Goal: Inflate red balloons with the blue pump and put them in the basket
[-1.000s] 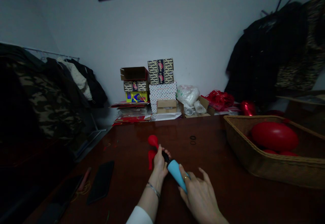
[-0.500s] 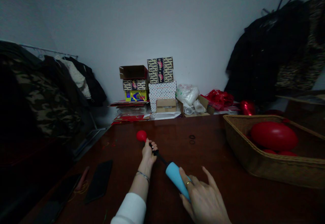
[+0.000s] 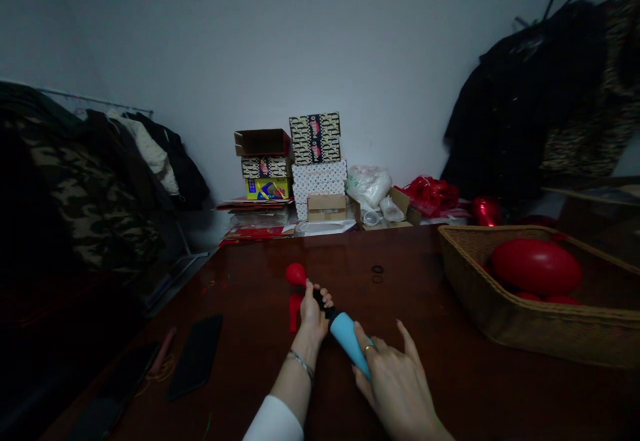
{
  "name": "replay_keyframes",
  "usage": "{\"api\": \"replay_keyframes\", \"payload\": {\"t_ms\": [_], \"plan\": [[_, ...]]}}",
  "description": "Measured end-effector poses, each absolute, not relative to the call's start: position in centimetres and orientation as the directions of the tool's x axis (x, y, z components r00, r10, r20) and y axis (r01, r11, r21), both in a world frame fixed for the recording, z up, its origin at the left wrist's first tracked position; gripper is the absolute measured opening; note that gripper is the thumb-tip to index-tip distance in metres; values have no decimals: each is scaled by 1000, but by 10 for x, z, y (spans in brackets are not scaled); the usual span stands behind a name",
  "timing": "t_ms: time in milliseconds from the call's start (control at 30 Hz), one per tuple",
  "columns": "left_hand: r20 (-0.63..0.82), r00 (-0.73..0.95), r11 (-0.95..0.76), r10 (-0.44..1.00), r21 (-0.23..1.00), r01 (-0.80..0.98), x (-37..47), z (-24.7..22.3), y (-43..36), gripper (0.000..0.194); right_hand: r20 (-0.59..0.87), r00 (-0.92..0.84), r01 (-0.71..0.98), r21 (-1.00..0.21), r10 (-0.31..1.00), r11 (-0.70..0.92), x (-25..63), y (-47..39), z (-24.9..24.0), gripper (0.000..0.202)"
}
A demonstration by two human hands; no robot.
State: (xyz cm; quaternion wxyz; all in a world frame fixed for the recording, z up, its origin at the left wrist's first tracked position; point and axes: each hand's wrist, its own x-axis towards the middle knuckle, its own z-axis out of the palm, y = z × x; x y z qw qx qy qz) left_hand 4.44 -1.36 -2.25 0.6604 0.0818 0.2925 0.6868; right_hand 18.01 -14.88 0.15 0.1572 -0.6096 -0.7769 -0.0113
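Observation:
A small, round red balloon (image 3: 296,274) sits at the far tip of a balloon pump (image 3: 350,342) with a light blue barrel and a black end. My left hand (image 3: 316,304) is closed around the black end, with its thumb by the balloon's neck. Thumb and index finger of my right hand (image 3: 393,371) grip the blue barrel, while its little finger sticks out. Just left of my left wrist shows a flat red strip (image 3: 293,313), which looks like a limp balloon, partly hidden by the hand.
At right stands a wicker basket (image 3: 493,321) with large red balloons (image 3: 537,266). A dark phone-like slab (image 3: 196,356) lies on the left of the brown table (image 3: 400,254). Two small black rings (image 3: 377,274) lie beyond my hands. Stacked boxes (image 3: 320,181) stand behind the table.
My left hand and the balloon have moved right and nearer to the blue barrel, so the black rod between no longer shows. The red strip beside my wrist has come into view.

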Motion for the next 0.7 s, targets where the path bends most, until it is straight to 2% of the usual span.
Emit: {"api": "replay_keyframes", "payload": {"t_ms": [300,467,600,700], "plan": [[-194,-42,51,980,450,-892,38,-25,-22,36,268,-185,938,-238,945,251,182,-144,3,51],[-146,-18,45,989,414,-909,35,-32,-19,31,301,-187,919,-283,935,275,181,-145,1,50],[-147,-45,12,988,363,-932,38,-35,-19,25,270,-176,912,-318,947,260,182,-143,0,51],[-163,-34,29,986,371,-928,43,-34,-22,23,243,-163,919,-314,956,237,183,-142,0,51]]}}
